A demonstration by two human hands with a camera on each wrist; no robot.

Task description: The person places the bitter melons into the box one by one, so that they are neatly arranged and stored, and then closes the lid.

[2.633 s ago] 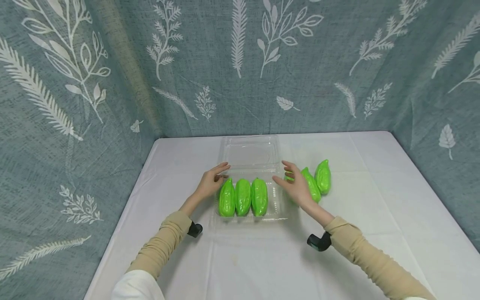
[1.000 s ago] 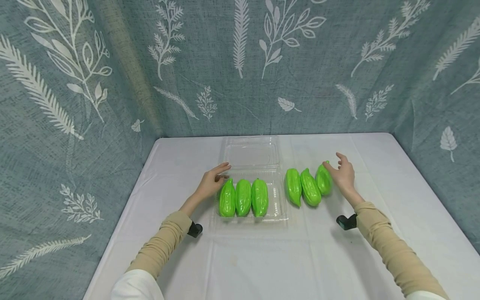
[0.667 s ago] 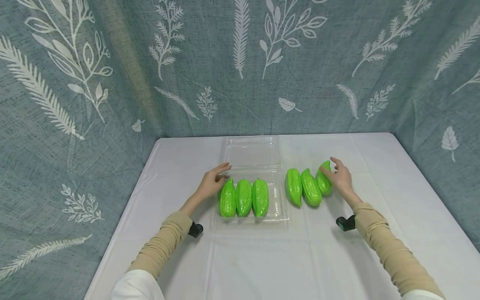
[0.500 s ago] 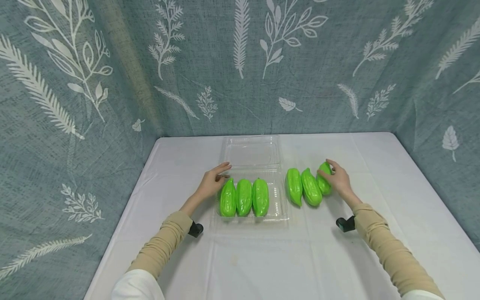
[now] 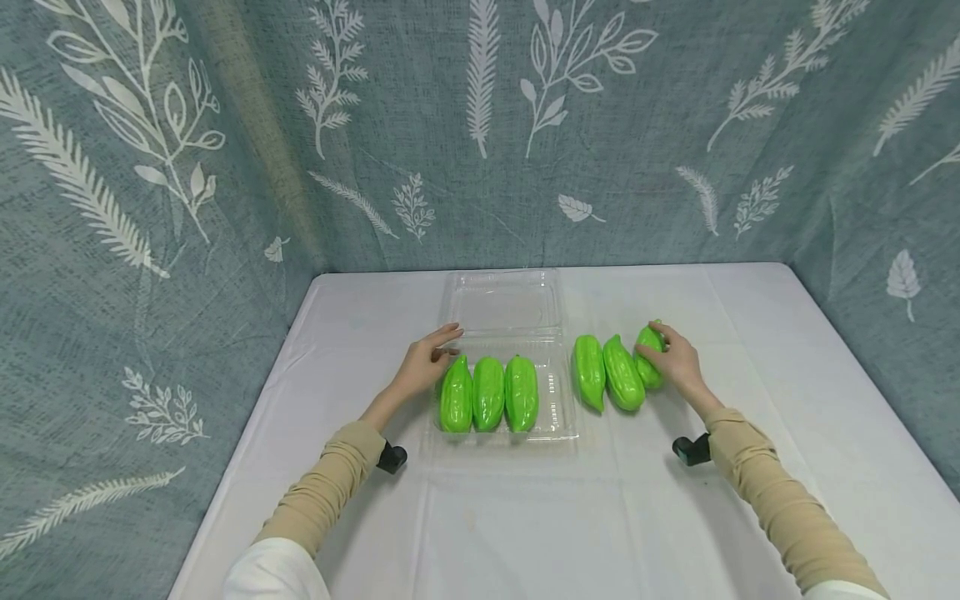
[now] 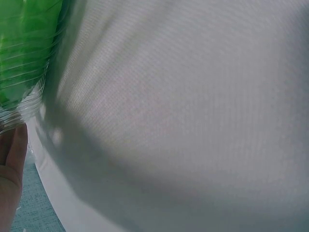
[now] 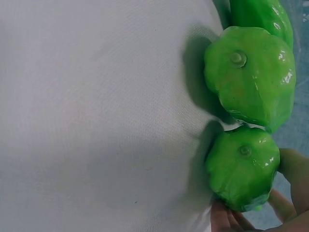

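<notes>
My right hand [image 5: 678,360] grips the rightmost of three loose bright green ridged gourds [image 5: 648,371], thumb on one side and fingers on the other; it still lies beside its neighbour. In the right wrist view the fingers and thumb reach round the lower gourd [image 7: 244,169]. A clear plastic clamshell box [image 5: 557,417] lies with its lid [image 5: 502,302] folded back. Three more gourds [image 5: 489,395] lie side by side in its base. My left hand [image 5: 420,367] rests at the box's left edge, fingers extended; its fingertips touch the box wall [image 6: 33,102].
Two other loose gourds, a left one [image 5: 589,372] and a middle one [image 5: 622,375], lie between the box and my right hand. A white cloth [image 5: 517,525] covers the table. A patterned blue-green curtain [image 5: 450,208] stands behind and at both sides.
My right hand has moved from the box's right side to the far right gourd, and its fingers have closed round it. My left hand has stayed at the box.
</notes>
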